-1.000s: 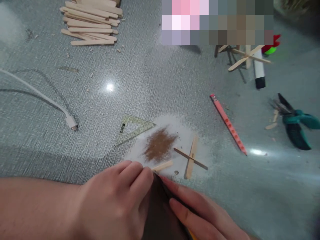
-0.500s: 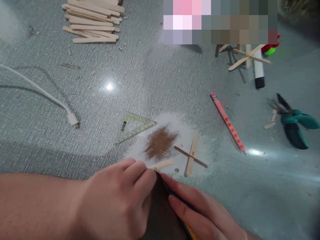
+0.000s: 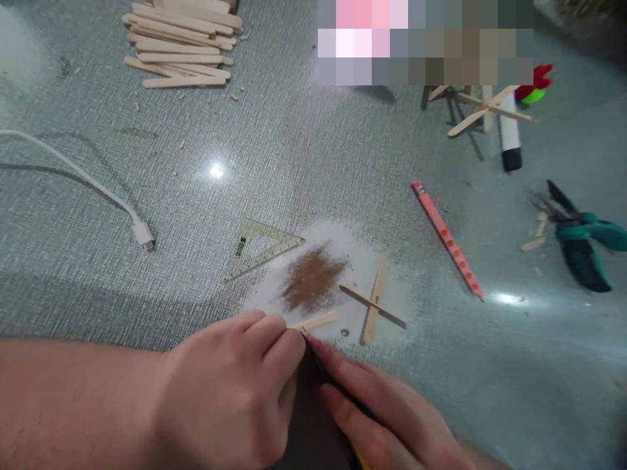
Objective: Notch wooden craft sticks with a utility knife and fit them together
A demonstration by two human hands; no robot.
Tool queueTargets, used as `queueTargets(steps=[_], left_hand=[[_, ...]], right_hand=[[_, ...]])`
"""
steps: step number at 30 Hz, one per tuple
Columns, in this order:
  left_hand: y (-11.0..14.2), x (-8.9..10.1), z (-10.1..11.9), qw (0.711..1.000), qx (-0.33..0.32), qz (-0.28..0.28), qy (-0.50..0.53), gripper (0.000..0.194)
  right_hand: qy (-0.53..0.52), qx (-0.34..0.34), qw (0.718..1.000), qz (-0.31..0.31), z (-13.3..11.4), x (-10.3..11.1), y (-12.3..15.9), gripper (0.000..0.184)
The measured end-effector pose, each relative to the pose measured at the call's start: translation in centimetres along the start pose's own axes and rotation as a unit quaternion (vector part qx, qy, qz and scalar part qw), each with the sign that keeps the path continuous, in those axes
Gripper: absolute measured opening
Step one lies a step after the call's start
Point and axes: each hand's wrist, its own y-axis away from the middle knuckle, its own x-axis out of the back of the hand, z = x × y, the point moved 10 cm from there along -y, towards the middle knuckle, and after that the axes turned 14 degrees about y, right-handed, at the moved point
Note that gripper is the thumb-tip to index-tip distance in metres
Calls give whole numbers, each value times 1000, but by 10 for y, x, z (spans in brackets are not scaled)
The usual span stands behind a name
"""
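Observation:
My left hand (image 3: 230,391) is closed in a pinch on a short wooden stick piece (image 3: 318,322) at the near edge of a white powdery patch (image 3: 362,267). Beside it, my right hand (image 3: 386,418) is closed round a thin dark tool whose tip (image 3: 304,334) meets the stick's near end. A yellow part shows under the fingers. A brown dust pile (image 3: 312,279) lies just beyond the stick. To its right sits a cross of two sticks (image 3: 373,304).
A stack of wooden sticks (image 3: 181,46) lies at the far left. A white cable plug (image 3: 143,234), clear set square (image 3: 262,245), pink pencil (image 3: 447,240), teal cutters (image 3: 580,238), marker (image 3: 509,134) and another stick cross (image 3: 482,108) lie around on the grey surface.
Both hands stay at the stick; the dark tool's tip has shifted very slightly. Nothing else has moved apart from small camera motion.

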Motion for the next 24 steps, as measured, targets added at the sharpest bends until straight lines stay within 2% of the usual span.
queueTargets(steps=[3,11,16,20,24], left_hand=[[0,2,-1,1000,2,12,7,23],[1,3,-2,1000,9,21,14,25],[2,4,0,999,-3,34,15,24],[0,5,0,999,6,41,15,23],[-1,5,-1,999,10,39,16,25]], right_hand=[[-9,-3,999,46,-2,10,-2,37],[6,-118,993,32,-3,26,-9,33],[-15,-150,988,29,-4,27,-18,33],[-19,-140,990,22,1,26,-17,33],[-42,-69,996,-48,2,19,-16,47]])
